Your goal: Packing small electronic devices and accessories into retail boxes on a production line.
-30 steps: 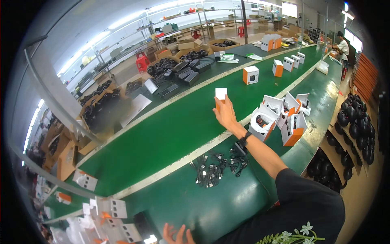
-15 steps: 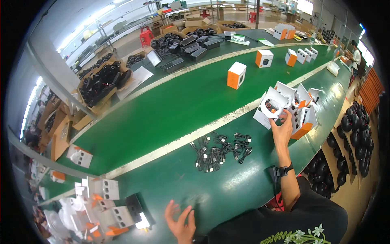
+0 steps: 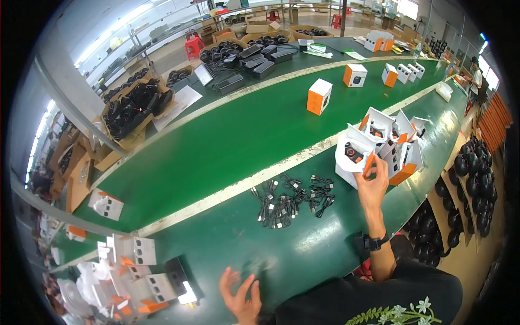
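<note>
My right hand (image 3: 372, 183) pinches the near edge of an open white-and-orange box (image 3: 346, 173), thumb and fingers closed at its rim. Inside it sits a white liner with a black-and-orange item (image 3: 353, 153), only partly visible. Several more open boxes (image 3: 400, 172) of this kind crowd together just beyond it. Left of these lies a spread of coiled black cables (image 3: 284, 205) with pale plugs, touched by neither hand. My left hand (image 3: 241, 297) hovers over the near part of the green table (image 3: 227, 244), fingers apart and holding nothing.
A stack of open boxes (image 3: 138, 252) stands at the near left, beside a dark flat case (image 3: 179, 276). Closed boxes (image 3: 319, 97) ride on the green belt (image 3: 216, 146). Beyond it are cartons of black goods (image 3: 130, 114). Black items (image 3: 476, 179) stand at the right.
My right hand has drawn the open box a little toward me, away from the grouped boxes, and its grip has shifted. Closed boxes on the belt have slid slightly right. My left hand is nearly still.
</note>
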`<state>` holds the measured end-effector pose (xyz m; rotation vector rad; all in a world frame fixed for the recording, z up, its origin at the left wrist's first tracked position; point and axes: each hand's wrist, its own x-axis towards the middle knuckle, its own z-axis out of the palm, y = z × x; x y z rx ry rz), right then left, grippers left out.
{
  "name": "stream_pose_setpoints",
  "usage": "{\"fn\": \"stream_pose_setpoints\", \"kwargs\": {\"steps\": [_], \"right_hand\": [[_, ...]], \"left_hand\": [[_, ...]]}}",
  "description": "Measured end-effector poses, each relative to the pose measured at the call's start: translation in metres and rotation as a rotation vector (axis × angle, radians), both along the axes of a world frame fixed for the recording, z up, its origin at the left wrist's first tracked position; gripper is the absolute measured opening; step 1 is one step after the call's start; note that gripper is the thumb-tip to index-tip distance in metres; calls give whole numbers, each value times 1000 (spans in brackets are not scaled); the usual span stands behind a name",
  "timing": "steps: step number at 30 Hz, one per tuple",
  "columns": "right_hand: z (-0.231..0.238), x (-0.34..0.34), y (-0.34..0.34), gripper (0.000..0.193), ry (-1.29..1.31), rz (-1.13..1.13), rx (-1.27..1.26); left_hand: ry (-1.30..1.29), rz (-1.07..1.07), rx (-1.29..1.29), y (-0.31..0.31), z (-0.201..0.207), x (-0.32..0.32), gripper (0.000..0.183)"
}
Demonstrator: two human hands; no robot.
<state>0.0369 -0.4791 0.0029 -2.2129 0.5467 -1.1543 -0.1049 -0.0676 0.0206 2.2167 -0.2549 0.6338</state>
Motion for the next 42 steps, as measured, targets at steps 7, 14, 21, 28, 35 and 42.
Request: {"fn": "stream_pose_setpoints", "kwargs": {"steps": [7,14,21,28,35,42], "right_hand": [[51,-21,90,74,52,764,174],[29,-58,190,59,322,1444,161],[24,-1,86,14,194,756,58],[6,51,14,46,696,678,-181],[7,76,14,48,799,788,-320],[64,25,58,17,325,1031,322]], "left_hand": [[-8,-48,-68,9,-15,9,70],[191,-54,-621,5,-31,19,114],[190,98,-826,29,-40,-23,82],[232,168,-825,1,-7,-4,83],[85,139,-715,9,-9,-21,88],[92,304,-665,0,-13,-15,83]]}}
